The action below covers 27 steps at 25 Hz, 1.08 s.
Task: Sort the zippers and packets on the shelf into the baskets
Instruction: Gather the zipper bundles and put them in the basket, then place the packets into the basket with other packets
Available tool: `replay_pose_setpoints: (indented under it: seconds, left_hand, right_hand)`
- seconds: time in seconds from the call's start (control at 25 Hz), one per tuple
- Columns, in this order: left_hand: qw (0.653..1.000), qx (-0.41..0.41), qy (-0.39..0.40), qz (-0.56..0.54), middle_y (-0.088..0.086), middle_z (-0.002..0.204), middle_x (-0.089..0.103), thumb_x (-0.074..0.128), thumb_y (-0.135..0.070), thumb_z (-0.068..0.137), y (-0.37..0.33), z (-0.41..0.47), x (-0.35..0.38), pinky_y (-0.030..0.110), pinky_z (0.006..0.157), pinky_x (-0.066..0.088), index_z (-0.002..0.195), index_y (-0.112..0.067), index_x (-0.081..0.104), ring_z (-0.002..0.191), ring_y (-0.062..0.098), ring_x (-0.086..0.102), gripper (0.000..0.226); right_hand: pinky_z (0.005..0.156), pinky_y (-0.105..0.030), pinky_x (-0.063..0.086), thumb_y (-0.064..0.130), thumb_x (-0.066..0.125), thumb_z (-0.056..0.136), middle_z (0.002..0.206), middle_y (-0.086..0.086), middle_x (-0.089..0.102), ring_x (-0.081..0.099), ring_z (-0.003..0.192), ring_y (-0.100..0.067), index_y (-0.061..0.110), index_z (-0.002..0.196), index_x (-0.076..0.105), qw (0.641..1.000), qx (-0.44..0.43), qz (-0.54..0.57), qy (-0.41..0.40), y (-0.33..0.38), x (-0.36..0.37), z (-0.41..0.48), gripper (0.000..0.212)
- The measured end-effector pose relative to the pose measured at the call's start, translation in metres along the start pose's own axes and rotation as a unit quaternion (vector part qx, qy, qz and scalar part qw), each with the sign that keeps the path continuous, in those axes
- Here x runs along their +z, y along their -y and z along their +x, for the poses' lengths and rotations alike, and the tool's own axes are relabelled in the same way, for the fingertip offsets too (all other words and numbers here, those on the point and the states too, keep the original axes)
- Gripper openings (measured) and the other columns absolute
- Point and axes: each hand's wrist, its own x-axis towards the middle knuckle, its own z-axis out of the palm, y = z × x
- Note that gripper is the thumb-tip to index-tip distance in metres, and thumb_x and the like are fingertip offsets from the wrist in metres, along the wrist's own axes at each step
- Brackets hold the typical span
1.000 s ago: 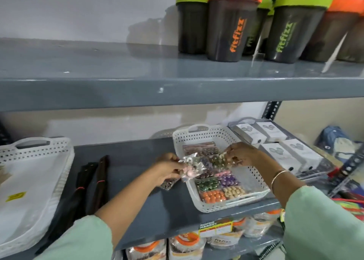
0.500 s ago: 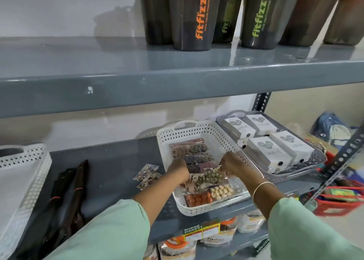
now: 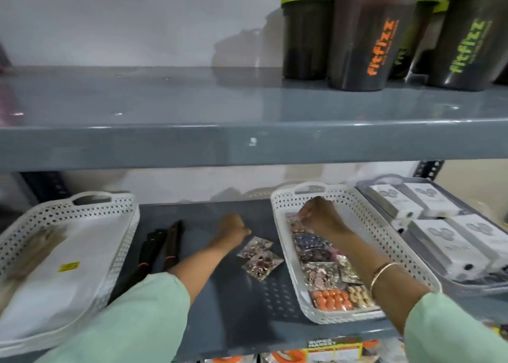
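Head view: two clear packets (image 3: 259, 256) of small metallic pieces lie flat on the grey shelf (image 3: 220, 307), overlapping, just left of the right basket (image 3: 412, 258). Each sits as a diamond, corners toward the shelf's back and front edges; together they run diagonally from back-left to front-right. Black zippers (image 3: 160, 248) lie nearer the left basket (image 3: 121, 241), long axes running from the front edge toward the back, tilted slightly right; thin red bands cross them near the front ends.

The right basket, white and perforated, holds a row of packets (image 3: 316, 258) along its left wall, from back to front: brownish, dark blue, silver-pink, then orange beads (image 3: 331, 299) and cream beads (image 3: 358, 295) at the front corner. The left basket holds a white bag with a yellow label (image 3: 68, 267).

The left hand (image 3: 232, 229) is closed in a loose fist over the shelf, just behind the two loose packets; whether it touches them cannot be told. The right hand (image 3: 319, 217) reaches into the right basket's back end, fingers curled down on the rearmost packet; whether it grips is unclear through the blur.

A grey tray (image 3: 368, 190) of white boxes (image 3: 434, 225) stands at the shelf's right end.
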Motion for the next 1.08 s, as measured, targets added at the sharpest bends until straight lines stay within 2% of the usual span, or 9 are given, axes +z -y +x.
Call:
replay_pose_setpoints:
  seconds: [0.12,0.28,0.4,0.52,0.6,0.72,0.8,0.96,1.08]
  left_hand:
    - [0.998,-0.048,0.036,-0.033,0.03,0.113,0.065,0.056,-0.004,0.086,0.024,0.019,0.008,0.042,0.092,0.048,0.103,0.012,0.065,0.113,0.04,0.059,0.025]
    - [0.996,-0.045,0.024,-0.078,0.028,0.128,0.057,0.038,-0.009,0.095,0.02,0.017,0.021,0.038,0.1,0.046,0.122,0.012,0.054,0.121,0.038,0.054,0.038]
    - [0.995,-0.06,0.029,-0.072,0.028,0.124,0.06,0.045,-0.011,0.094,0.021,0.024,0.03,0.04,0.101,0.047,0.115,0.011,0.058,0.118,0.038,0.057,0.033]
    - [0.994,-0.075,0.064,-0.048,0.019,0.123,0.063,0.068,-0.011,0.082,0.037,0.026,0.025,0.034,0.099,0.049,0.117,0.007,0.06,0.115,0.03,0.06,0.04]
    - [0.993,-0.086,0.062,-0.048,0.023,0.119,0.065,0.066,-0.006,0.082,0.046,0.026,0.012,0.037,0.094,0.051,0.11,0.007,0.062,0.111,0.032,0.062,0.032]
    - [0.979,-0.124,0.077,-0.144,0.02,0.086,0.063,0.065,0.003,0.082,0.059,0.025,-0.019,0.044,0.077,0.055,0.082,-0.002,0.059,0.088,0.031,0.063,0.007]
    - [0.964,-0.133,0.091,-0.21,0.014,0.089,0.057,0.065,0.002,0.083,0.058,0.025,-0.041,0.043,0.088,0.051,0.081,-0.007,0.05,0.092,0.027,0.055,0.018]
    - [0.957,-0.071,0.062,-0.274,0.005,0.076,0.055,0.058,0.0,0.088,0.026,0.027,-0.065,0.046,0.099,0.046,0.075,-0.007,0.053,0.095,0.023,0.052,0.016]
    - [0.962,-0.016,0.077,-0.26,0.003,0.071,0.054,0.057,0.0,0.089,-0.02,0.027,-0.047,0.041,0.087,0.051,0.102,0.003,0.059,0.093,0.023,0.054,0.014]
  right_hand:
    - [0.089,-0.031,0.049,0.003,0.051,0.087,0.119,-0.02,0.064,0.061,0.111,-0.031,-0.007,0.115,0.06,0.997,-0.029,-0.039,0.068,0.044,0.048,-0.014,0.031]
    - [0.096,-0.034,0.047,0.007,0.038,0.094,0.129,-0.015,0.06,0.057,0.12,-0.028,0.001,0.122,0.058,0.993,0.014,-0.089,0.076,0.057,0.099,-0.018,0.034]
    - [0.094,-0.035,0.049,0.009,0.047,0.091,0.125,-0.011,0.064,0.06,0.117,-0.026,0.006,0.117,0.064,0.989,0.044,-0.108,0.096,0.057,0.109,-0.017,0.032]
    - [0.096,-0.037,0.05,0.007,0.05,0.089,0.127,-0.015,0.063,0.059,0.119,-0.028,0.003,0.12,0.062,0.982,0.043,-0.143,0.113,0.057,0.112,-0.017,0.033]
    - [0.096,-0.036,0.05,0.011,0.06,0.085,0.127,-0.016,0.062,0.058,0.12,-0.029,0.002,0.12,0.062,0.975,0.049,-0.171,0.135,0.057,0.113,-0.015,0.037]
    - [0.093,-0.032,0.051,0.016,0.073,0.075,0.126,-0.015,0.063,0.06,0.116,-0.028,0.003,0.12,0.06,0.973,0.041,-0.141,0.176,0.061,0.109,-0.013,0.049]
    - [0.08,-0.027,0.055,0.015,0.074,0.076,0.122,-0.016,0.065,0.067,0.097,-0.026,-0.001,0.121,0.058,0.975,0.036,-0.076,0.204,0.066,0.096,-0.011,0.05]
    - [0.058,-0.019,0.054,0.012,0.066,0.082,0.076,-0.007,0.064,0.061,0.063,-0.016,-0.01,0.111,0.06,0.97,0.051,0.139,0.191,0.055,0.028,0.002,0.037]
    - [0.049,-0.014,0.051,0.011,0.064,0.084,0.06,0.0,0.064,0.057,0.059,-0.014,0.006,0.078,0.061,0.97,0.111,0.179,0.123,0.01,-0.031,0.013,0.008]
